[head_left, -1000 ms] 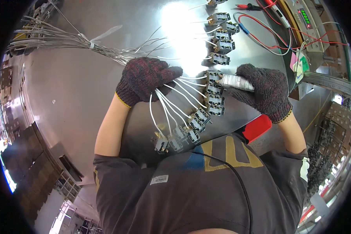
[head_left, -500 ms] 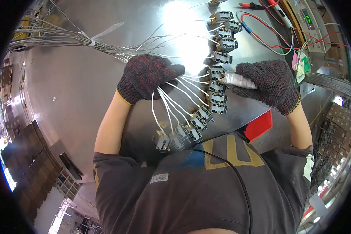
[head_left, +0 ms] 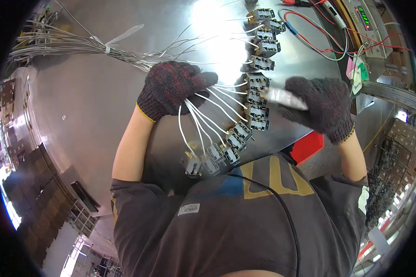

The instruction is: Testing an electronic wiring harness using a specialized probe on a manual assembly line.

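My left hand (head_left: 173, 90), in a dark knitted glove, is closed around a bunch of white wires (head_left: 223, 110). From it the wires fan out to several small black rectangular connectors with metal contacts (head_left: 258, 111), lying in a curved row toward my body. My right hand (head_left: 326, 107), gloved too and blurred, grips a stubby tool wrapped in whitish tape (head_left: 286, 98). Its tip is beside the connectors near the top of that row; whether it touches one I cannot make out. More wired connectors (head_left: 267, 47) lie farther up the metal table.
A long wire bundle with a white tie (head_left: 107, 48) crosses the table at the far left. At the far right stands a meter with a green digital display (head_left: 364, 18), with red and grey test leads (head_left: 309, 39) beside it. A red bin (head_left: 308, 148) sits below the table's near edge.
My right hand and the taped tool have shifted slightly down along the connector row. The meter's display reading has changed. My left hand keeps its hold on the wires.
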`<state>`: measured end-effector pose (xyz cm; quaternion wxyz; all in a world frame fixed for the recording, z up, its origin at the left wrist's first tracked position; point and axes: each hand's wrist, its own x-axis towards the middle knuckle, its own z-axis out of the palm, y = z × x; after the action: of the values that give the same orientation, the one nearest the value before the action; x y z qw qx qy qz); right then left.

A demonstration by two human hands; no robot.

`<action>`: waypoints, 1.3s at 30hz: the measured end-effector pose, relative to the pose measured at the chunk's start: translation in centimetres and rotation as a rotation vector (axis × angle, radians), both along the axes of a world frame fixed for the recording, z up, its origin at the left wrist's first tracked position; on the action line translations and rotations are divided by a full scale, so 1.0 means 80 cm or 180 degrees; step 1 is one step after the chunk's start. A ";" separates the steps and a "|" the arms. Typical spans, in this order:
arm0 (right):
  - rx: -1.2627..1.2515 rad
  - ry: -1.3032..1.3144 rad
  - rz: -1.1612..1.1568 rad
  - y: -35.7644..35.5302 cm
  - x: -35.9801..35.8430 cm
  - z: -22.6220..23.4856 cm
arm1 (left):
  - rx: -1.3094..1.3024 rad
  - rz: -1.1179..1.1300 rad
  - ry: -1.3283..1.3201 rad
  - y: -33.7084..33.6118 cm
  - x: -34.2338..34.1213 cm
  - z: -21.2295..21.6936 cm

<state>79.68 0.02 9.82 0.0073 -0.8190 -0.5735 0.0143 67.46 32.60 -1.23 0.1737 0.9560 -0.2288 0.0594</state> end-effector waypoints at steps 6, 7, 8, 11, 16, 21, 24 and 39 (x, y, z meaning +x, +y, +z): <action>0.0096 0.0259 -0.0779 0.002 -0.044 -0.005 | 0.0159 0.0008 -0.0095 0.002 -0.002 0.001; -0.0076 0.0066 -0.0724 0.004 -0.047 -0.007 | 0.0158 0.0003 -0.0092 0.002 -0.002 0.001; -0.0294 -0.0112 -0.0689 0.005 -0.047 -0.007 | 0.0140 -0.0001 -0.0002 0.001 -0.001 0.001; 0.0140 0.0172 -0.0695 0.006 -0.043 0.003 | 0.0088 -0.0002 0.0028 0.000 0.000 0.001; -0.0113 0.0384 -0.0850 0.011 -0.049 0.009 | 0.0125 0.0014 0.0039 0.001 -0.002 -0.001; -0.0290 0.0181 -0.0939 0.013 -0.054 0.007 | 0.0084 0.0009 -0.0119 0.001 -0.001 -0.008; -0.0170 0.0309 -0.0904 0.014 -0.053 0.011 | 0.0160 0.0002 -0.0187 0.003 -0.002 -0.008; -0.0525 -0.0020 -0.0298 0.030 -0.033 0.026 | 0.0184 0.0135 -0.0527 0.002 -0.003 -0.024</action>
<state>77.08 2.41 11.88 -0.0614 -0.8428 -0.5315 0.0585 67.21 32.79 -3.13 0.1252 0.9571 -0.2236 0.1354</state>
